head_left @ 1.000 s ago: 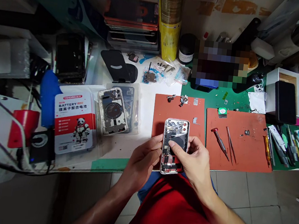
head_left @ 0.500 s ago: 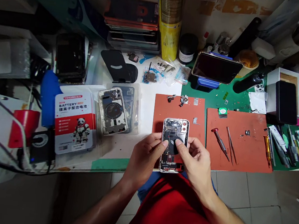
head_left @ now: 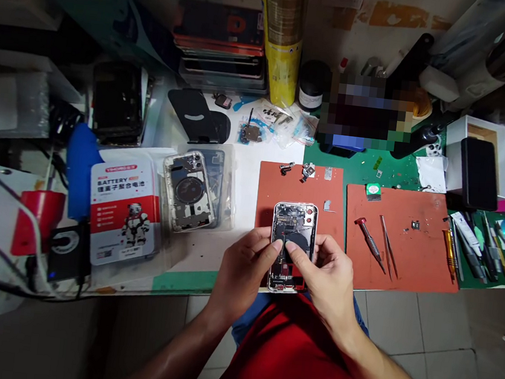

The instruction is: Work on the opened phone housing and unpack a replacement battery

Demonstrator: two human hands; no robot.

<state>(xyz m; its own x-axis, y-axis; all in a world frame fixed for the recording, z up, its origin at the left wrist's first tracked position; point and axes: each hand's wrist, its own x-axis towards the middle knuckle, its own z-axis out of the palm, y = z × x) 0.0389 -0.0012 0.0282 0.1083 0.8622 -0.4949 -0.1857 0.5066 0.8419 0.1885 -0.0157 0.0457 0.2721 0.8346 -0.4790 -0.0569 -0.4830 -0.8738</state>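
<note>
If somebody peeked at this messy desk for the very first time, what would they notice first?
Probably the opened phone, its insides showing, held between the left hand and the right hand near the front edge of the bench. After that, perhaps the tall yellow can at the back, or the red-and-white package marked "BATTERY" over on the left.

Red garment point(head_left: 287, 364), blue trousers point(head_left: 250, 318); forearms point(head_left: 174, 351), fingers point(head_left: 274, 253) bare.
</note>
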